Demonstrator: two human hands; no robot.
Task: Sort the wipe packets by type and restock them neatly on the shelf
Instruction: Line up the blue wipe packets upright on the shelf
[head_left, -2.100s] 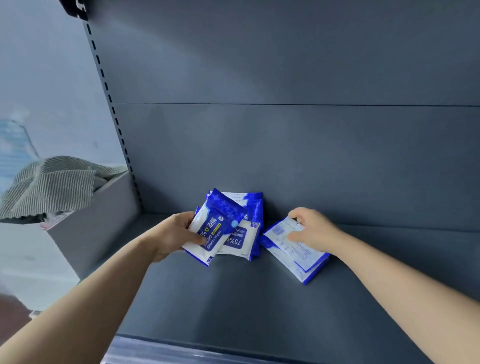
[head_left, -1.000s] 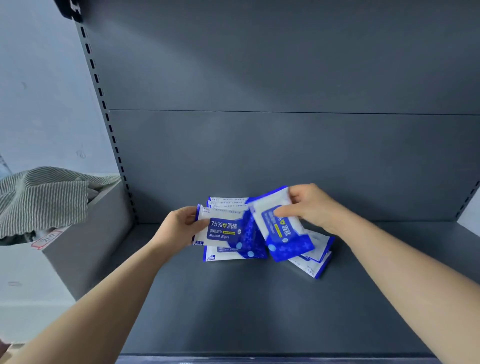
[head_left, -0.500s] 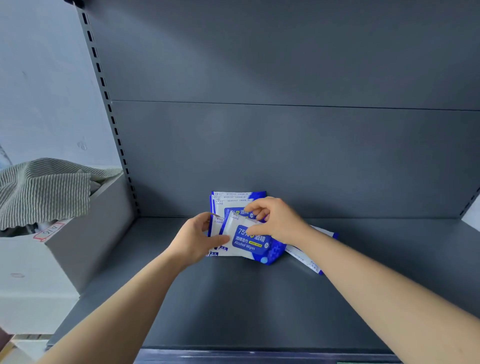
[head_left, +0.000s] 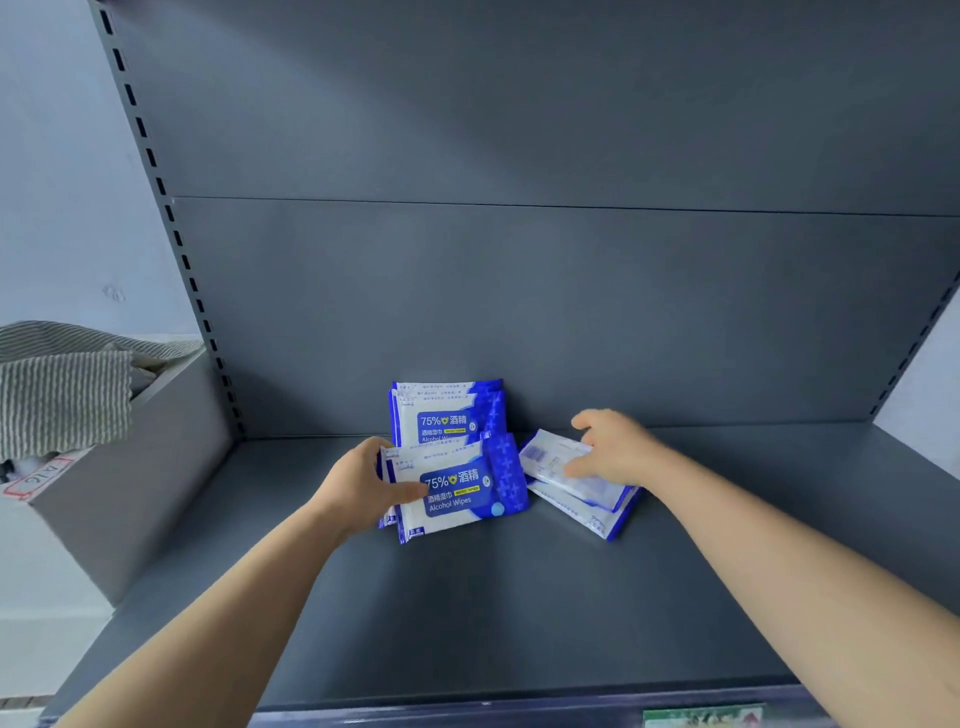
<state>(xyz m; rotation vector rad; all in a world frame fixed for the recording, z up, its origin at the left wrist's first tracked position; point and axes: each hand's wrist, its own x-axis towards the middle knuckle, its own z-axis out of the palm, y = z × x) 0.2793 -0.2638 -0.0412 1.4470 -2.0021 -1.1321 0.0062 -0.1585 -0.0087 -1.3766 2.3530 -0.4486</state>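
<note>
Our left hand (head_left: 363, 488) pinches the front packet (head_left: 462, 493), upright mid-shelf (head_left: 467, 613), with back packets (head_left: 447, 410) standing just behind. Our right hand (head_left: 615, 449) lies on flat packets (head_left: 550, 462) beside them; we cannot tell whether it grips.

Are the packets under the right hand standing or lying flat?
Lying flat: the packets sit stacked on the shelf, barcode side up.

Bare forearms (head_left: 234, 613), bare hands (head_left: 358, 486)
</note>
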